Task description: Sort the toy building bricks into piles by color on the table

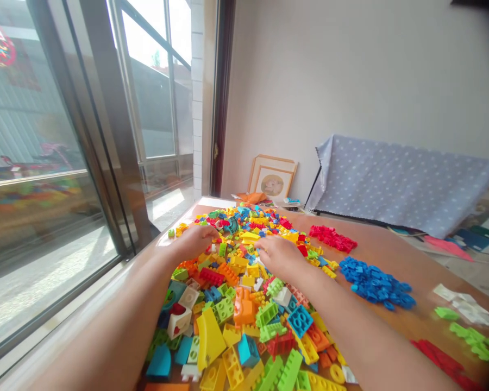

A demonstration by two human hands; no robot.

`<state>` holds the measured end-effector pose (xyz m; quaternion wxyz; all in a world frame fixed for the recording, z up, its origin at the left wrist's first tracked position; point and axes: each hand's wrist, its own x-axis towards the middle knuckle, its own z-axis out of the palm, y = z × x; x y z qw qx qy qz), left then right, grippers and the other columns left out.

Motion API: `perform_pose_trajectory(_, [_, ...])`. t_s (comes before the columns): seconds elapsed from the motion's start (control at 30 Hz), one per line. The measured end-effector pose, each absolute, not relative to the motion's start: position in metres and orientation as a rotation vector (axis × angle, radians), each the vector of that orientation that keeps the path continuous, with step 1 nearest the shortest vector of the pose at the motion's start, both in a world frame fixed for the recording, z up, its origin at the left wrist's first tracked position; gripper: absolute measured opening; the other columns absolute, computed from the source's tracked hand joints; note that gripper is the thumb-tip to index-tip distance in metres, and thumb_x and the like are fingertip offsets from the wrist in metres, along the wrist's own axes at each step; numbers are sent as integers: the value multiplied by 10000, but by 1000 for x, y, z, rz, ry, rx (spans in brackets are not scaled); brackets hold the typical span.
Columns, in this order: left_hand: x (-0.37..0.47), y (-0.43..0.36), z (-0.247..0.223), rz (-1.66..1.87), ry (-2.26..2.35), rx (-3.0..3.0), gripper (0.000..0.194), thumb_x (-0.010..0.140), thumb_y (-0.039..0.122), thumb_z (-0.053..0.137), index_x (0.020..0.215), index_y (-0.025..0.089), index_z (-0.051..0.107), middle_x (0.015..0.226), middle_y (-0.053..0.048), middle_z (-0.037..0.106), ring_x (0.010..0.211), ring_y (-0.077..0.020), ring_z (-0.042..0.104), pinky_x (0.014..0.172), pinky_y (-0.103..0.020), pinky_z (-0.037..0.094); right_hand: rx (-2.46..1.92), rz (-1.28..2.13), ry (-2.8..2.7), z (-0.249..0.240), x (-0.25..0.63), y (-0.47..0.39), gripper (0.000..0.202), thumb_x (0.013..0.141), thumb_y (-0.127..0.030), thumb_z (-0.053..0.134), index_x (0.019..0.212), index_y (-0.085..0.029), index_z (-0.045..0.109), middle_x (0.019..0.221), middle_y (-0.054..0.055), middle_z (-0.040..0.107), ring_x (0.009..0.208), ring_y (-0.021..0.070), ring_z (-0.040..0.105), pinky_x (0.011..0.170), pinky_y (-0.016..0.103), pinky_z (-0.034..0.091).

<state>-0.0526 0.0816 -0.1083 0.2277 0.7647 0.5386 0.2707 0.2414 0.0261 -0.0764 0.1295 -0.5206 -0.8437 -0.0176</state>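
A large heap of mixed plastic building bricks (225, 309) in yellow, green, orange, red, blue and white covers much of the table. Over the heap's left side, my left hand (201, 237) reaches in among the bricks; its fingers point inward and are too small and blurred to show a grip. My right hand (277, 254) is over the middle of the heap with its fingers curled together, and whatever they may hold is hidden. Between the two hands lies a yellow curved brick (250, 238), apart from both.
On the brown table (375, 244), right of the heap, lie separate piles: red bricks (333, 238), blue bricks (375, 283), white pieces (466, 305), light green pieces (478, 341) and red pieces (442, 361). A glass sliding door (106, 125) stands left; a dotted cloth (399, 179) hangs behind.
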Motion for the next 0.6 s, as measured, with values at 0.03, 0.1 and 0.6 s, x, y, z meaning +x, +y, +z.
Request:
perform_pose_trajectory(0.03, [-51, 81, -109, 735, 1468, 2107, 330, 829, 323, 517, 1029, 193, 744, 989, -93, 752, 850, -265, 682, 771, -365, 528, -1532, -44, -2474, -77, 236, 35, 337, 947, -225, 475, 1138, -245, 752, 1122, 86, 754, 1061, 250, 673, 881, 334, 466])
perform_pose_trajectory(0.1, [-46, 78, -108, 725, 1426, 2146, 378, 816, 276, 514, 1103, 201, 748, 1069, -98, 753, 920, -272, 681, 839, -374, 533, -1572, -32, -2541, -79, 225, 52, 335, 939, -214, 477, 1121, -243, 757, 1113, 96, 757, 1028, 250, 688, 834, 318, 468])
perform_pose_trajectory(0.6, [-40, 70, -113, 446, 1477, 2465, 406, 818, 154, 510, 1088, 280, 787, 1123, -44, 753, 1141, -262, 602, 1058, -353, 417, -1638, -28, -2793, -108, 216, 109, 308, 843, -191, 604, 1102, -277, 748, 1189, 100, 678, 1015, 248, 673, 804, 289, 463])
